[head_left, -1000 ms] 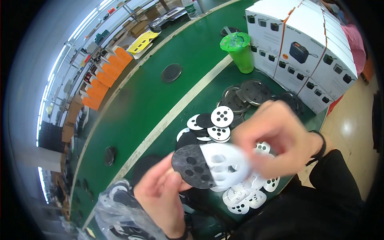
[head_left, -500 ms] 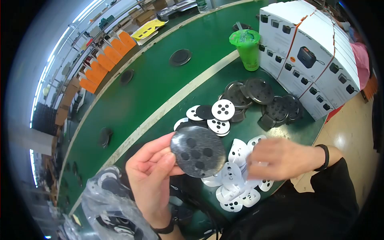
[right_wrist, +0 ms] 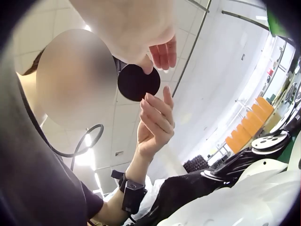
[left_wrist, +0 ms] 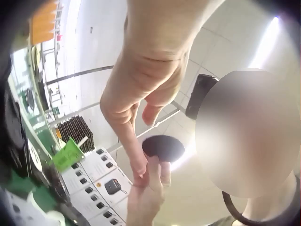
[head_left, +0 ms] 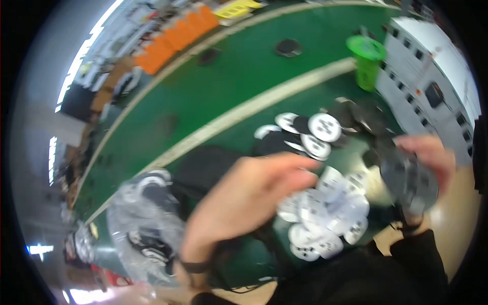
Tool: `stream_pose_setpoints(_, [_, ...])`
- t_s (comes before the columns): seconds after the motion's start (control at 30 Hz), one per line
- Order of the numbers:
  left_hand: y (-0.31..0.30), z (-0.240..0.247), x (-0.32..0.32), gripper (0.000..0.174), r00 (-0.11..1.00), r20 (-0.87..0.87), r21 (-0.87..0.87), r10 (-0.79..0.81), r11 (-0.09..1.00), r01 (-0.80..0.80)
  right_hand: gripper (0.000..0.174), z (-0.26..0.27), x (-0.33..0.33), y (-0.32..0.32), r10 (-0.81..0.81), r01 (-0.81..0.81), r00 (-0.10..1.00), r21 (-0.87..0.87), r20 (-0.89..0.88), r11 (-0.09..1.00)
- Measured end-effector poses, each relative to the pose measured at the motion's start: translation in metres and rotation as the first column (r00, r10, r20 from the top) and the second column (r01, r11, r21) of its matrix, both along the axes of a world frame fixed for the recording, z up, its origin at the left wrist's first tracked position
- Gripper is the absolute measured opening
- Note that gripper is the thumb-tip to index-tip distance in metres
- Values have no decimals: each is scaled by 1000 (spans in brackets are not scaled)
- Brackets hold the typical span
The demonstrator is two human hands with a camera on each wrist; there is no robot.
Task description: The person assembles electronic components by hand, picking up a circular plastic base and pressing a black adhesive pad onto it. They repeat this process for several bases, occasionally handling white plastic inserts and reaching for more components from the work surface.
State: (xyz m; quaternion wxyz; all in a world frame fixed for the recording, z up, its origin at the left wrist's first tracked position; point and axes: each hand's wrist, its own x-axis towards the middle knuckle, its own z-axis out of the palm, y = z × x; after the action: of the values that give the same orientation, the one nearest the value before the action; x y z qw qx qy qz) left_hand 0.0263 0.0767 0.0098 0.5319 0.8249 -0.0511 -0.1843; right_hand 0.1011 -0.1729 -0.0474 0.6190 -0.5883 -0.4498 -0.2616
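Note:
A dark round disc with several holes (head_left: 410,182) is in my right hand (head_left: 434,158), which pinches it at the edge on the right side of the head view. In the right wrist view the thumb overlaps the black face of the disc (right_wrist: 137,83). My left hand (head_left: 249,190) is empty, its fingers stretched toward the right over the table. Below and beside its fingertips lies a pile of white perforated round pieces (head_left: 325,216). Behind it, black and white holed discs (head_left: 324,127) lie in a loose stack. The head view is blurred.
More dark discs (head_left: 363,117) lie beyond the white pile. A green lidded cup (head_left: 366,63) stands against a wall of white product boxes (head_left: 432,86). On the left sits a clear plastic bag of discs (head_left: 145,218). Single dark discs (head_left: 288,48) lie across the pale line.
The dark disc has passed from my left hand to my right hand, now out at the right. My left hand has let go. The head view has turned, shifting the scene rightward.

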Motion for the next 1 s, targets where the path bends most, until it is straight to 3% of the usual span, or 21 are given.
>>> stream_pose_setpoints(0.07, [-1,-11,7,24,993,75,403,-95,913,57,23,-4,4,-10,-31,51,958,63,-286,997])
stream_pose_setpoints(0.1, [-11,-19,2,26,996,7,447,-89,891,77,20,-4,4,-15,27,0,866,54,-499,999])
stream_pose_setpoints(0.13, [-19,-26,-3,39,976,-107,481,-191,849,219,16,-10,2,-21,99,-46,719,94,-688,994])
stream_pose_setpoints(0.2, [-36,-49,-26,61,917,16,581,-400,750,317,13,-36,-1,-32,229,-210,521,136,-822,968])
stream_pose_setpoints(0.23, [-47,-56,-36,82,889,-91,659,-449,642,392,13,-46,-4,-33,275,-265,405,175,-872,948])
stream_pose_setpoints(0.27, [-59,-65,-44,92,877,-136,726,-460,556,404,12,-51,-13,-31,301,-278,279,224,-912,934])
stream_pose_setpoints(0.4, [-88,-103,-68,98,900,-128,834,-416,446,325,12,-69,-19,-29,434,-404,79,369,-898,837])
stream_pose_setpoints(0.57, [-101,-117,-82,93,908,-10,816,-418,522,249,11,-98,-34,-14,422,-298,-6,404,-907,865])
stream_pose_setpoints(0.63, [-98,-119,-85,91,891,-10,823,-453,502,264,11,-108,-46,-9,402,-268,-23,393,-915,880])
stream_pose_setpoints(0.67, [-95,-120,-86,90,883,-6,828,-469,494,268,11,-109,-47,-8,419,-255,7,404,-908,879])
stream_pose_setpoints(0.77, [-78,-77,-70,64,916,-22,645,-402,694,320,10,-105,-48,9,448,-186,118,424,-886,887])
stream_pose_setpoints(0.87, [-55,-41,-57,67,935,-104,495,-338,798,344,11,-94,-48,19,513,-285,179,454,-840,844])
stream_pose_setpoints(0.93, [-36,-16,-51,54,977,-24,526,-214,828,194,11,-93,-49,18,493,-299,250,418,-833,858])
stream_pose_setpoints(1.0, [-5,12,-41,47,992,69,627,-106,778,39,12,-84,-49,19,481,-304,296,396,-825,867])
